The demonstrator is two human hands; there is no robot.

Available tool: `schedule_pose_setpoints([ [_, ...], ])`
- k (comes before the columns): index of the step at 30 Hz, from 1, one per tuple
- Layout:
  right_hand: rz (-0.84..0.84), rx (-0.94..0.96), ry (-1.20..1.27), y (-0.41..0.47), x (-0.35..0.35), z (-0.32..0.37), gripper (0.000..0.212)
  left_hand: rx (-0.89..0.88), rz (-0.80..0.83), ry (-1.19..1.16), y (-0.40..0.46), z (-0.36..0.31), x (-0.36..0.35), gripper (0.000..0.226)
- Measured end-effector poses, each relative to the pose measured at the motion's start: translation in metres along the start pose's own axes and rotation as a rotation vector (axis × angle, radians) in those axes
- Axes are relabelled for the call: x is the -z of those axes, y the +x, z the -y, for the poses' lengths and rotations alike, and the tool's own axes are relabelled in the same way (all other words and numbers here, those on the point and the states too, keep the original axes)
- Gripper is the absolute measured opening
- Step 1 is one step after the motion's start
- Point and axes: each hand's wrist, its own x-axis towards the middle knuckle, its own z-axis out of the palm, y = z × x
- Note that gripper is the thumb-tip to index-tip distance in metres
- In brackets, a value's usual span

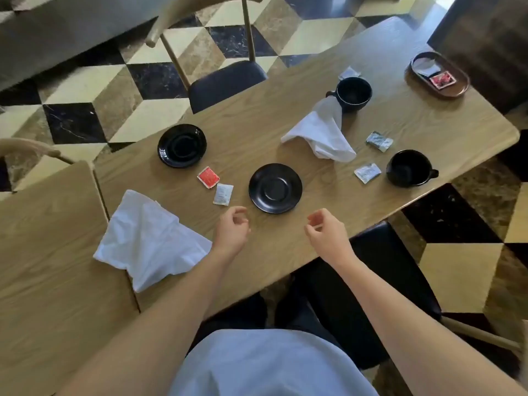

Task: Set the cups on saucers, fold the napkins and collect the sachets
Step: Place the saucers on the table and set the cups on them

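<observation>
I see both hands empty with fingers loosely curled over the bench (285,252): left hand (232,230), right hand (325,231). Two black saucers: one (275,188) just beyond and between the hands, another (182,145) farther past the left hand. Two black cups (409,167) (353,93) stand off their saucers, beyond the right hand. Two white napkins lie unfolded, one (148,241) beside my left hand, one (321,135) ahead. I count five loose sachets; the red one (208,177) lies ahead of the left hand. A tray (454,90) sits farthest off.
</observation>
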Motion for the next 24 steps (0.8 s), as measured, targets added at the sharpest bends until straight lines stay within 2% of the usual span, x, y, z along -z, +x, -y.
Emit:
schedule_pose_setpoints([
  [5, -0.038, -0.121, -0.008, 0.057, -0.002, 0.006, 0.021, 0.061, 0.026, 0.119, 0.063, -0.025, -0.001, 0.046],
  [9, -0.044, -0.201, 0.008, 0.091, -0.005, 0.014, 0.038, 0.106, 0.038, 0.098, 0.095, -0.036, -0.013, 0.070],
  [11, -0.055, -0.237, 0.021, 0.107, -0.008, 0.015, 0.045, 0.124, 0.041, 0.095, 0.108, -0.036, -0.020, 0.075],
  [16, -0.025, -0.271, 0.045, 0.130, -0.021, 0.014, 0.055, 0.152, 0.054, 0.105, 0.124, -0.033, -0.029, 0.071],
  [24, -0.017, -0.290, 0.079, 0.139, -0.030, 0.009, 0.055, 0.272, 0.134, -0.075, 0.127, -0.032, -0.032, 0.072],
])
